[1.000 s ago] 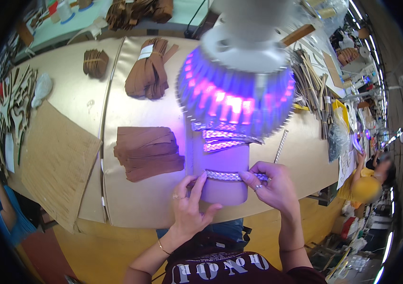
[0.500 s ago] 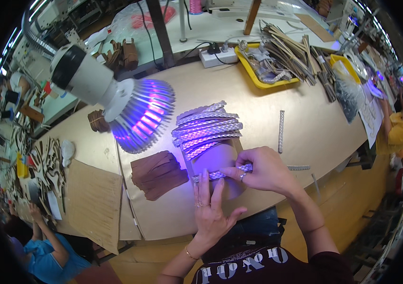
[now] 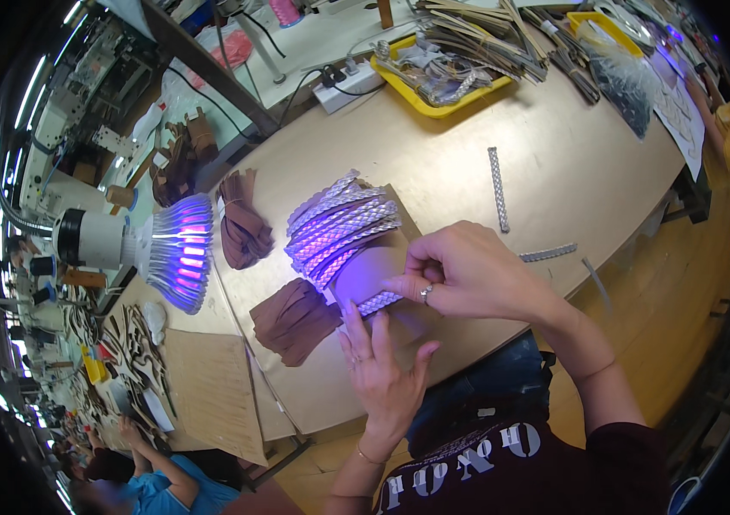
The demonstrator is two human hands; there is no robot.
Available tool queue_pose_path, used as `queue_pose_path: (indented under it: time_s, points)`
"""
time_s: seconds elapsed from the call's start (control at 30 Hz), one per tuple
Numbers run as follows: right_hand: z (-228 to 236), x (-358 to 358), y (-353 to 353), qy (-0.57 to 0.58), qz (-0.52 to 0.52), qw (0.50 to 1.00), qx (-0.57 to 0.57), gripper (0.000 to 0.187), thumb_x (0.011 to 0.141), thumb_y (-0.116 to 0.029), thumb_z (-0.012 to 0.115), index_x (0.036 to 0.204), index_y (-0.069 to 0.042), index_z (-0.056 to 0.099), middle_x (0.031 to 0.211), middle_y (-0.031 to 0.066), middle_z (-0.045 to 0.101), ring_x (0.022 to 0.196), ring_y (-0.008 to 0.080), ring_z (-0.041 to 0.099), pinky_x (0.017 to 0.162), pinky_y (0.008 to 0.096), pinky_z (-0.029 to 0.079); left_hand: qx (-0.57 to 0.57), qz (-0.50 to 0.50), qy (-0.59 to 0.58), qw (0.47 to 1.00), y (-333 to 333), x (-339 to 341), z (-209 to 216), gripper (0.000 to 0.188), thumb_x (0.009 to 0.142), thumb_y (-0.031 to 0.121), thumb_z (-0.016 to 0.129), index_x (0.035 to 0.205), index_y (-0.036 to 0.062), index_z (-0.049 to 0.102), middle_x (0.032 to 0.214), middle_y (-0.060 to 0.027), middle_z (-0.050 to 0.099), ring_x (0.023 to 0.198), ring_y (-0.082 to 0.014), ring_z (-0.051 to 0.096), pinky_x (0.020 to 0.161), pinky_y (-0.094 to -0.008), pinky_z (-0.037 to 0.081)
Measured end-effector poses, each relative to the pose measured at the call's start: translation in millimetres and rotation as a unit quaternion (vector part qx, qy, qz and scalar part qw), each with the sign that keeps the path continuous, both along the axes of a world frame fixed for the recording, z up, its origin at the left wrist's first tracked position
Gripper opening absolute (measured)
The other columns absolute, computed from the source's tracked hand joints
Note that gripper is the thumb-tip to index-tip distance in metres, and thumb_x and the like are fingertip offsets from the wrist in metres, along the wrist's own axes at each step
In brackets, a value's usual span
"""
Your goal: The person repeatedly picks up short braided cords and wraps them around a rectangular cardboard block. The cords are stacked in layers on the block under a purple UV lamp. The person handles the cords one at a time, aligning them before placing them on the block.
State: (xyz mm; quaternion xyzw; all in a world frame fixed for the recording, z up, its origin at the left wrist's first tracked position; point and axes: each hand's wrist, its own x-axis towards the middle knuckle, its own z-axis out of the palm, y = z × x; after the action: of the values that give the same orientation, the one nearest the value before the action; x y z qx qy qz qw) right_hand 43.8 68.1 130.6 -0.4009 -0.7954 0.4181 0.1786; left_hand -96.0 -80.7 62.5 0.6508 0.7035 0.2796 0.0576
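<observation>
My right hand (image 3: pixel 466 273) pinches the end of a silver braided strip (image 3: pixel 376 302) lying across a brown leather piece (image 3: pixel 373 287) on the workbench (image 3: pixel 554 163). My left hand (image 3: pixel 379 369) lies flat with fingers spread, pressing the leather and the strip's near end. Just beyond them is a row of several more silver braided strips (image 3: pixel 339 227), lit violet by a lamp (image 3: pixel 159 249) hanging at the left. A stack of brown leather pieces (image 3: pixel 294 319) sits left of my left hand.
Two loose braided strips (image 3: pixel 495 187) (image 3: pixel 548 253) lie to the right on the bench. A yellow tray (image 3: pixel 433 81) with scraps and a power strip (image 3: pixel 343 86) stand at the back. More brown leather bundles (image 3: pixel 243 227) lie behind. Another person (image 3: pixel 137 476) works at lower left.
The view has swung, so the lamp now sits far left instead of overhead. My hands stay on the same strip and leather piece; the right hand has closed in on the strip's end.
</observation>
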Motion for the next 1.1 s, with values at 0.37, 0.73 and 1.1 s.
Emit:
queue_pose_path:
  time_s: [0.37,0.73,1.1]
  points:
    - [-34,12,7,-0.007,-0.004,0.992,-0.125,0.040,0.087,-0.040,0.071,0.076,-0.002,0.067,0.058,0.0087,0.057,0.053,0.0208,0.054,0.052,0.0358,0.041,-0.016,0.007,0.005,1.000,2,3,3,0.078,0.081,0.049,0.073,0.134,-0.0007,0.046,0.145,-0.0337,0.035,0.131,-0.0491,0.040,0.107,-0.0614,0.031]
    - [-57,9,3,0.029,-0.019,0.989,-0.145,0.037,0.089,-0.037,0.070,0.079,-0.002,0.067,0.055,0.0065,0.052,0.050,0.0153,0.046,0.049,0.0326,0.037,-0.019,0.014,0.031,0.999,3,5,3,0.075,0.081,0.052,0.072,0.133,0.0029,0.050,0.145,-0.0320,0.037,0.131,-0.0476,0.041,0.109,-0.0596,0.029]
    - [-65,7,6,0.030,-0.006,0.986,-0.163,0.039,0.089,-0.041,0.069,0.081,-0.003,0.066,0.058,0.0082,0.056,0.052,0.0169,0.049,0.050,0.0333,0.038,-0.022,0.019,0.087,0.996,6,8,5,0.077,0.079,0.057,0.071,0.131,0.0040,0.054,0.143,-0.0342,0.037,0.124,-0.0497,0.047,0.104,-0.0592,0.037]
